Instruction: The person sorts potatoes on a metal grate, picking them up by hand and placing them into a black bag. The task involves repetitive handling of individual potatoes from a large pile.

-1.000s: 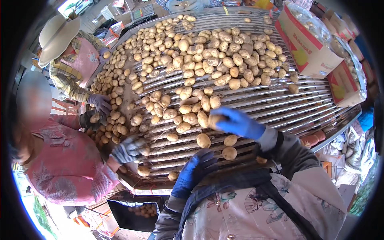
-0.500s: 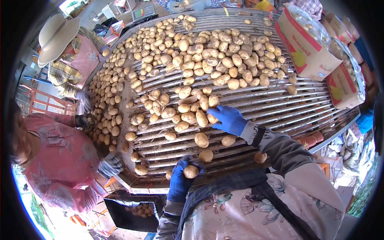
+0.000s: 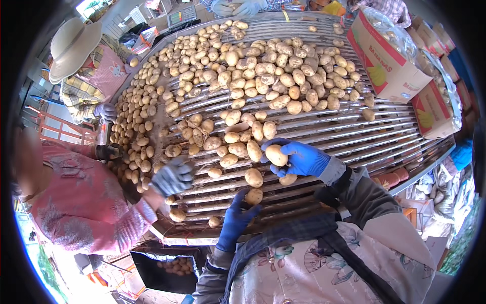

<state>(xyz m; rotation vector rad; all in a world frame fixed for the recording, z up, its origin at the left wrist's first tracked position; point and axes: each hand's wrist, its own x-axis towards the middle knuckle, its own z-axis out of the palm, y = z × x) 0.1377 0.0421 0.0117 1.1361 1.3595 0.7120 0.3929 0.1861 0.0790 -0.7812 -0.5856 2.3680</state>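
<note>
Blue-gloved hands picking potatoes off a slatted metal sorting desk.

Blue glove on the right hand, which is curled closed around a pale potato held just above the slats, with a second potato tucked under its fingers. The left hand, also gloved in blue, reaches up from the lower edge with its fingertips closed on a smaller potato near the desk's front rim; another loose potato lies between the two hands. A heap of potatoes covers the far and left part of the slats. A co-worker's grey-gloved hand rests on the left side, and cardboard boxes stand at the right edge.
</note>
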